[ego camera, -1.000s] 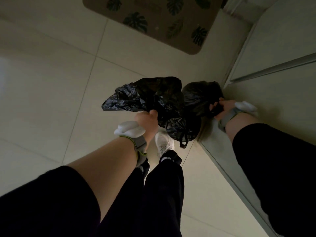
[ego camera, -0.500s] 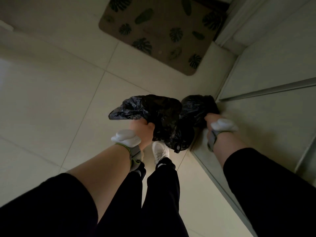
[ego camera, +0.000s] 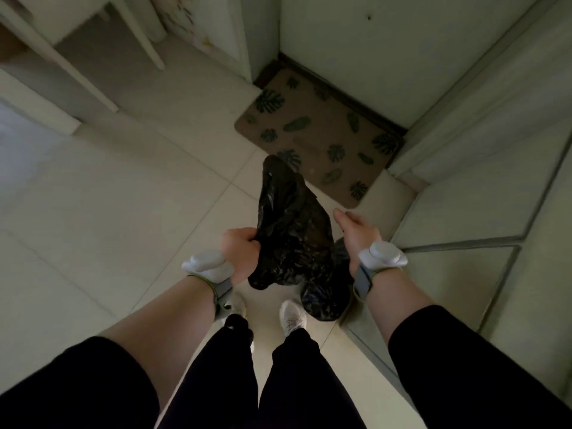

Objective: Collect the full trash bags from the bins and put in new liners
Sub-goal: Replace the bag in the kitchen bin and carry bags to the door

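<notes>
I stand on a tiled floor and look down at my arms and legs. My left hand point(ego camera: 240, 252) is clenched on the gathered edge of a crumpled black trash bag point(ego camera: 288, 218), which sticks up and forward between my hands. A second, fuller black trash bag point(ego camera: 325, 300) hangs lower, just above my right shoe. Its top runs up under my right hand point(ego camera: 356, 235). That hand's thumb and forefinger point forward, and its other fingers are hidden beneath the palm, against the bag.
A brown doormat point(ego camera: 318, 134) with dark leaf prints lies ahead before a closed pale door point(ego camera: 371, 57). Pale cabinet panels point(ego camera: 483, 187) line the right side. White furniture legs point(ego camera: 136, 35) stand at the far left. Tiled floor point(ego camera: 108, 205) spreads out to the left.
The view has tilted up, so the door and furniture show now. The left bag has swung upright and forward. My right hand has loosened, thumb and forefinger now extended, and its bag hangs lower.
</notes>
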A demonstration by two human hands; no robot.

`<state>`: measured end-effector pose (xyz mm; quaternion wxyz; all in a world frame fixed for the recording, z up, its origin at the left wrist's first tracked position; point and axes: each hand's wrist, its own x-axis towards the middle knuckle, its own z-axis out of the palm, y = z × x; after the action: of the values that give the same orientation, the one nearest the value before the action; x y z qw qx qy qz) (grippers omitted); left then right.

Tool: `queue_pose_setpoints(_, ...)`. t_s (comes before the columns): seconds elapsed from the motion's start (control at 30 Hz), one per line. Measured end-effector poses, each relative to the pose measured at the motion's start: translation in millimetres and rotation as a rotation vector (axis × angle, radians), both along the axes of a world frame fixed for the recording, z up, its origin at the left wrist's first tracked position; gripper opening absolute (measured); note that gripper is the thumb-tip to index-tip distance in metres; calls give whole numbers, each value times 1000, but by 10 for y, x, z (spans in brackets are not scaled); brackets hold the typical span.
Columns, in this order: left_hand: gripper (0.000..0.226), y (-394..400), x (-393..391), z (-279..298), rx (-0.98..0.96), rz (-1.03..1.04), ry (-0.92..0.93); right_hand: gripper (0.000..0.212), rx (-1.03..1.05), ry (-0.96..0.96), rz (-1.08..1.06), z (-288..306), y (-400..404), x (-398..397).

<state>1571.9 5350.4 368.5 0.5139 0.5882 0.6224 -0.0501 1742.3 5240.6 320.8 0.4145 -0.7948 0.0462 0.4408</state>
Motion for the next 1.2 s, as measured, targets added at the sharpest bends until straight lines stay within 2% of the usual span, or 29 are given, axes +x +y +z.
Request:
queue_pose_setpoints(0.2,34,678,-731,389,47,68,-69,101,106,-53,161,438,865,-577)
queue_pose_setpoints(0.3,37,1083,-1119,522,55,147,-105,106,152,-38,208,608,1363,-945)
queue_pose_setpoints(0.37,39,1371,-1428,645,62,130,-155,105,176,-24,252,703,1700,-1247)
queue_pose_setpoints(0.47,39,1844,-1930,784,104,131,-187,87,213,14,279,828,2256,-1741)
queue_pose_setpoints(0.6,36,2417,-2447,911,166,220,-197,24,256,-18,366,943,2971,-2287)
queue_pose_setpoints(0.63,35,2541,-2563,954,178,269,-200,14,252,-53,398,1026,3134,-2424)
queue_pose_setpoints(0.77,36,2971,-2887,1057,210,398,-179,15,238,-139,511,1196,3735,-2739)
queue_pose_setpoints(0.83,37,3401,-3242,1086,281,518,-136,18,256,-144,590,1325,4295,-3077)
queue_pose_setpoints(0.93,42,3780,-3508,1158,289,491,-69,15,285,-148,674,1379,4788,-3251)
queue_pose_setpoints(1.03,50,4282,-3817,1227,310,555,-63,11,328,-141,785,1478,5430,-3560)
queue_pose_setpoints(1.2,42,5141,-4426,1398,363,664,-21,11,374,-172,969,1749,6562,-4172)
